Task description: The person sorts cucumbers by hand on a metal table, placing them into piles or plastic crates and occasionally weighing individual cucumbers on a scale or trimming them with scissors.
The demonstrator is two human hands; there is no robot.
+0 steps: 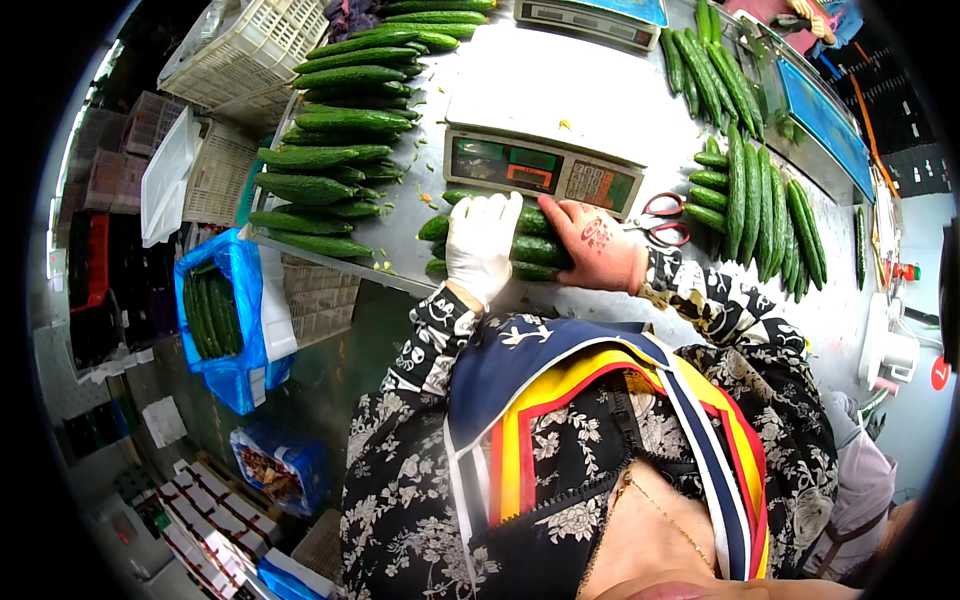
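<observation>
A small bunch of cucumbers (536, 251) lies on the metal table in front of my chest. Across its left half, my left hand (480, 244) in a white glove is clasped over the cucumbers. At the bunch's right end, my right hand (598, 244) in an orange-pink glove grips them, partly covering their ends. Just beyond the bunch stands a digital scale (544, 166) with a keypad and a pale, glaring platform. Scissors with dark red handles (664, 220) lie right of the scale, close to my right wrist.
A long row of cucumbers (345, 120) lines the table's left edge. More cucumber piles (750, 187) lie at right, near a blue-topped scale (825, 124). Below the left edge sits a blue-lined box (251, 300) of cucumbers. Another person's hands (821, 26) show at top right.
</observation>
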